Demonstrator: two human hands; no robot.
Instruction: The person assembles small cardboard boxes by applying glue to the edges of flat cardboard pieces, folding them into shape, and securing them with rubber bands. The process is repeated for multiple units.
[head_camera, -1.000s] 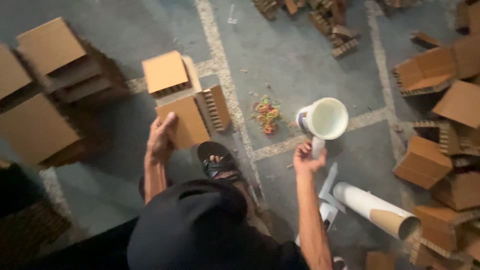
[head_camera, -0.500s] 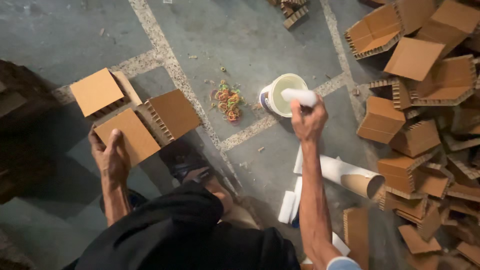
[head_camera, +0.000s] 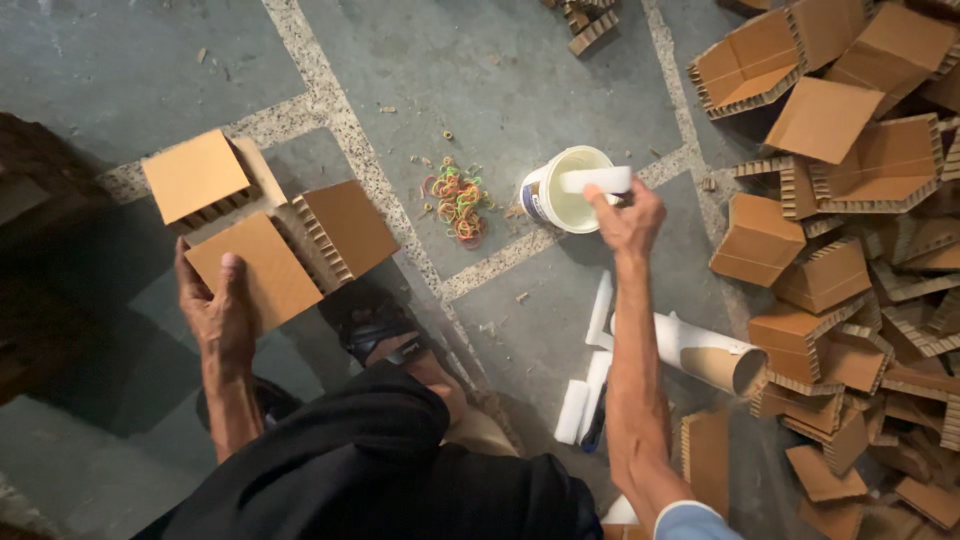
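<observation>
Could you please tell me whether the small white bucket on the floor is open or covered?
Open: the small white bucket has no lid, and its pale inside shows. The right hand holds a white strip over its rim.

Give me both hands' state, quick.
Left hand: closed on the edge of a cardboard piece.
Right hand: closed on a white strip over the white bucket.
</observation>
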